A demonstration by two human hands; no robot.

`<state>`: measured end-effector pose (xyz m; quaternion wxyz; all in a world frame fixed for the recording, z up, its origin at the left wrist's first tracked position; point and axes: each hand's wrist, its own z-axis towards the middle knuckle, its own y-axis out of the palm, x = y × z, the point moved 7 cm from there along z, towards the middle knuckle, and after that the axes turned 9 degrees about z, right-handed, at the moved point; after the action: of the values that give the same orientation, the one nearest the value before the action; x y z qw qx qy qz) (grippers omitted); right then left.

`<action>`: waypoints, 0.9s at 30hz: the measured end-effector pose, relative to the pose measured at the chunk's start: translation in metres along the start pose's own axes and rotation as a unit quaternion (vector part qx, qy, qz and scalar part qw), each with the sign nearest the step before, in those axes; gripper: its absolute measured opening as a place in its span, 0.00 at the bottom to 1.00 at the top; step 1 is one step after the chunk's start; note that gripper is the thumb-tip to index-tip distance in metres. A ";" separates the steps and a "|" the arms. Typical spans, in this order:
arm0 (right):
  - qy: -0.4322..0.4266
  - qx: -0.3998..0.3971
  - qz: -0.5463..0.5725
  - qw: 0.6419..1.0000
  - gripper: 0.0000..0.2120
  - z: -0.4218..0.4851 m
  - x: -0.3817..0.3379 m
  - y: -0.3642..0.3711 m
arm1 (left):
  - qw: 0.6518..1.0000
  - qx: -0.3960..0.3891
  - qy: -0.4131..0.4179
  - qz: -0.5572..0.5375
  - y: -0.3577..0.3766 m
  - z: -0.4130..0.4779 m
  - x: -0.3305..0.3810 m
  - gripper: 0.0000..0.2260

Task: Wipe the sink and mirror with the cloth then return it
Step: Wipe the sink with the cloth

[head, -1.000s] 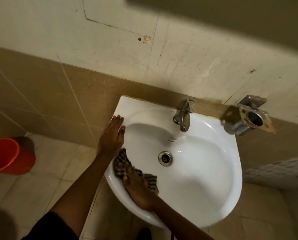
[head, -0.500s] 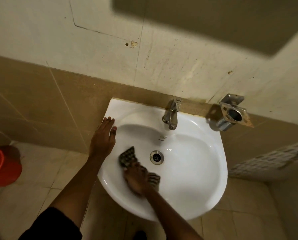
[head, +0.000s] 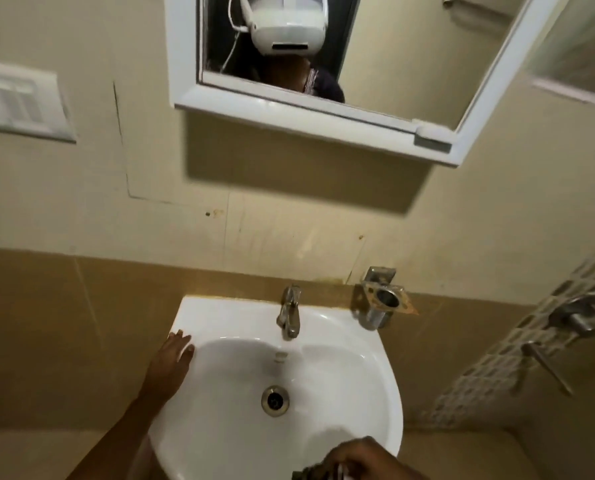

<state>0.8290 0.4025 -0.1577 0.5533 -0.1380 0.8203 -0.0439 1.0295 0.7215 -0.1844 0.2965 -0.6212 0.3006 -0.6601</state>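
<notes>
A white sink (head: 375, 386) hangs on the tiled wall, with a metal tap (head: 289, 315) at its back and a drain (head: 274, 400) in the bowl. My left hand (head: 169, 367) lies flat on the sink's left rim, fingers apart, holding nothing. My right hand (head: 362, 460) is at the bottom edge, over the sink's front rim, closed around the dark checked cloth (head: 304, 474), of which only a small corner shows. Above, a white-framed mirror (head: 410, 57) hangs on the wall and reflects a person wearing a white headset.
A metal holder (head: 381, 303) sticks out of the wall right of the tap. Shower fittings (head: 573, 317) and a lever (head: 545, 368) sit on the patterned wall at right. A white switch plate (head: 19, 103) is at upper left.
The view has tilted up, bringing the mirror into sight. My right hand has drawn the cloth from the left of the bowl to the front right rim. My left hand stays on the rim.
</notes>
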 end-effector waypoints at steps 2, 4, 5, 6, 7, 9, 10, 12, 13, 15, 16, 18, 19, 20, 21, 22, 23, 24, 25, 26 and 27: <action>-0.035 0.033 0.115 0.992 0.15 0.002 -0.019 -0.014 | 0.998 -0.029 0.004 -0.053 -0.002 -0.005 0.021 0.10; -0.015 0.071 0.310 0.948 0.09 0.003 -0.038 -0.024 | 0.987 -0.062 0.023 -0.149 -0.007 -0.016 0.064 0.08; -0.039 0.071 0.389 0.918 0.10 0.001 -0.053 -0.025 | 0.974 -0.106 0.027 -0.199 -0.006 -0.024 0.089 0.08; -0.051 0.054 0.493 0.867 0.12 -0.002 -0.067 -0.021 | 0.954 -0.167 0.025 -0.246 -0.001 -0.035 0.113 0.09; -0.059 0.032 0.578 0.813 0.14 -0.003 -0.078 -0.019 | 0.929 -0.230 0.023 -0.289 0.006 -0.048 0.133 0.09; -0.064 0.017 0.651 0.756 0.20 -0.006 -0.102 -0.015 | 0.874 -0.333 0.002 -0.355 0.016 -0.073 0.167 0.13; -0.063 0.007 0.672 0.738 0.23 -0.008 -0.113 -0.014 | 0.840 -0.364 -0.018 -0.403 0.019 -0.083 0.179 0.16; -0.084 -0.002 0.674 0.734 0.26 -0.012 -0.132 -0.012 | 0.776 -0.386 -0.047 -0.497 0.016 -0.091 0.199 0.17; -0.101 -0.017 0.663 0.741 0.24 -0.013 -0.140 -0.010 | 0.755 -0.386 -0.043 -0.528 0.011 -0.091 0.207 0.17; -0.130 -0.033 0.625 0.769 0.22 -0.017 -0.151 -0.007 | 0.747 -0.386 -0.014 -0.541 -0.005 -0.089 0.224 0.14; -0.141 -0.027 0.605 0.783 0.24 -0.017 -0.152 -0.008 | 0.758 -0.386 0.009 -0.525 -0.013 -0.088 0.231 0.12; -0.171 -0.025 0.561 0.809 0.31 -0.019 -0.158 -0.012 | 0.798 -0.373 0.060 -0.469 -0.028 -0.086 0.240 0.14; -0.180 -0.035 0.544 0.819 0.32 -0.023 -0.163 -0.013 | 0.817 -0.364 0.085 -0.440 -0.035 -0.085 0.243 0.16; -0.183 -0.053 0.523 0.831 0.32 -0.027 -0.170 -0.013 | 0.830 -0.349 0.103 -0.423 -0.041 -0.084 0.245 0.19; -0.192 -0.075 0.480 0.853 0.29 -0.034 -0.181 -0.015 | 0.837 -0.335 0.116 -0.417 -0.045 -0.082 0.247 0.20; -0.213 -0.092 0.403 0.885 0.26 -0.042 -0.195 -0.017 | 0.839 -0.323 0.128 -0.418 -0.051 -0.081 0.251 0.19; -0.243 -0.106 0.303 0.915 0.23 -0.052 -0.211 -0.018 | 0.838 -0.313 0.146 -0.422 -0.056 -0.081 0.254 0.15; -0.269 -0.126 0.209 0.932 0.22 -0.060 -0.225 -0.017 | 0.836 -0.305 0.164 -0.427 -0.060 -0.082 0.258 0.11; -0.287 -0.144 0.139 0.937 0.20 -0.066 -0.235 -0.016 | 0.832 -0.298 0.175 -0.435 -0.064 -0.082 0.260 0.11; -0.300 -0.147 0.089 0.938 0.18 -0.070 -0.243 -0.015 | 0.829 -0.294 0.178 -0.441 -0.068 -0.082 0.261 0.15; -0.307 -0.131 0.052 0.941 0.13 -0.073 -0.248 -0.017 | 0.831 -0.288 0.185 -0.439 -0.073 -0.082 0.263 0.18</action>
<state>0.8520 0.4485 0.0965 0.7567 -0.1733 0.6153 0.1368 0.9323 0.5695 0.0359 -0.2775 -0.6117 0.2216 -0.7069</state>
